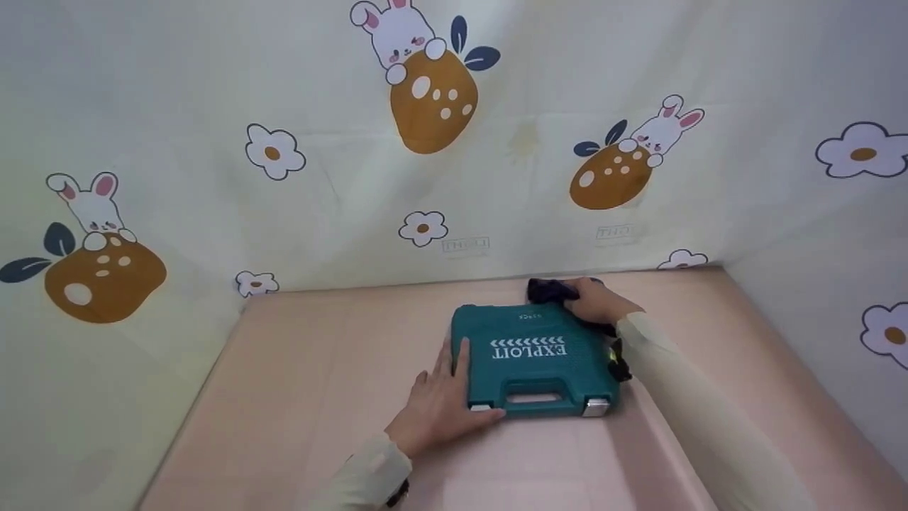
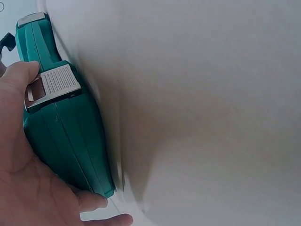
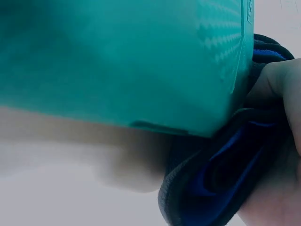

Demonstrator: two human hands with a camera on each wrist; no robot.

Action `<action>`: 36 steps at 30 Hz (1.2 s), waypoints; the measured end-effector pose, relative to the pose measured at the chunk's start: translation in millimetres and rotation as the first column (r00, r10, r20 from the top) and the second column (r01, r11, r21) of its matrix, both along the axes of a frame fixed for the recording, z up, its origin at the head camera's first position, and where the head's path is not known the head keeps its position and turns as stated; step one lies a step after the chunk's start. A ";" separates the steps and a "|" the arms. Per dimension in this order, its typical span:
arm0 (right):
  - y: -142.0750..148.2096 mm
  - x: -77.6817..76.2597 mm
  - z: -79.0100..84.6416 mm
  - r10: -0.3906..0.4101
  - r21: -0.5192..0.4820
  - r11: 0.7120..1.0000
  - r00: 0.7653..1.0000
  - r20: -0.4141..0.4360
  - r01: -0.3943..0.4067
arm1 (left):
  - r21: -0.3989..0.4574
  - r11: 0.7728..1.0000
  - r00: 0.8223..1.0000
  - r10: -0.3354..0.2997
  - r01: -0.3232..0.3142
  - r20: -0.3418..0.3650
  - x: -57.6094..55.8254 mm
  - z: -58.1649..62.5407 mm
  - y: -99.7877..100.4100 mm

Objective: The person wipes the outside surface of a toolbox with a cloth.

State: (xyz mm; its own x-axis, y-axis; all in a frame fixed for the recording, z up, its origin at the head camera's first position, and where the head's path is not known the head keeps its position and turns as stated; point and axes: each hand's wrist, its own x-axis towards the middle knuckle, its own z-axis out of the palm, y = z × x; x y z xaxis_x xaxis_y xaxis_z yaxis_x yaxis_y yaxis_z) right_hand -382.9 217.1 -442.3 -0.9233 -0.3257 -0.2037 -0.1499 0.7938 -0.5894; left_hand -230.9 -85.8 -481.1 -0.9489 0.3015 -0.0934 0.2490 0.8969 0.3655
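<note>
A green hard-shell tool case (image 1: 528, 326) marked EXPLOIT lies on the table, its handle and metal latches facing me. My left hand (image 1: 443, 401) holds its near left corner, the thumb along the front edge. In the left wrist view, that thumb lies by a silver latch (image 2: 54, 85) and other fingers reach past the case's end. Bunched in my right hand (image 1: 596, 301) is a dark cloth (image 1: 550, 290), held against the far right corner of the case. The right wrist view shows the cloth's blue inner side (image 3: 225, 155) against the case's edge.
The table (image 1: 333, 355) has a pale pink cover. Light sheets printed with rabbits and flowers stand as walls (image 1: 340, 177) at the back and both sides. A black and yellow strap (image 1: 618, 360) is at my right wrist.
</note>
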 end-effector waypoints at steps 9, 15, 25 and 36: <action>13.4 6.0 -3.2 -0.031 -0.108 0.994 0.998 0.051 0.036 | -0.014 1.000 1.000 0.006 -0.006 0.001 -0.9 -1.1 0.1; 17.8 7.4 -0.8 -0.020 -0.088 0.996 0.998 0.063 0.025 | -0.004 1.000 1.000 0.008 -0.008 0.009 -0.6 -1.6 0.2; 25.2 15.0 -0.7 -0.006 -0.079 0.997 0.999 0.033 0.009 | 0.012 1.000 1.000 0.010 -0.010 0.006 1.0 -1.3 -0.2; 36.3 29.1 -10.8 -0.012 -0.195 0.981 1.000 0.024 0.016 | 0.000 1.000 1.000 0.016 -0.016 0.016 1.4 -0.1 1.2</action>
State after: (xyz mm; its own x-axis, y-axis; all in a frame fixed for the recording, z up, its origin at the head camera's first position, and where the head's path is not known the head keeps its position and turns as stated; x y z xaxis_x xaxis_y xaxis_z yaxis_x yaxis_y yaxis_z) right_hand -353.8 253.4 -453.1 -0.9240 -0.3480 -0.1581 -0.1245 0.6651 -0.7363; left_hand -229.5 -84.5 -481.1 -0.9520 0.2864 -0.1083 0.2290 0.9008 0.3690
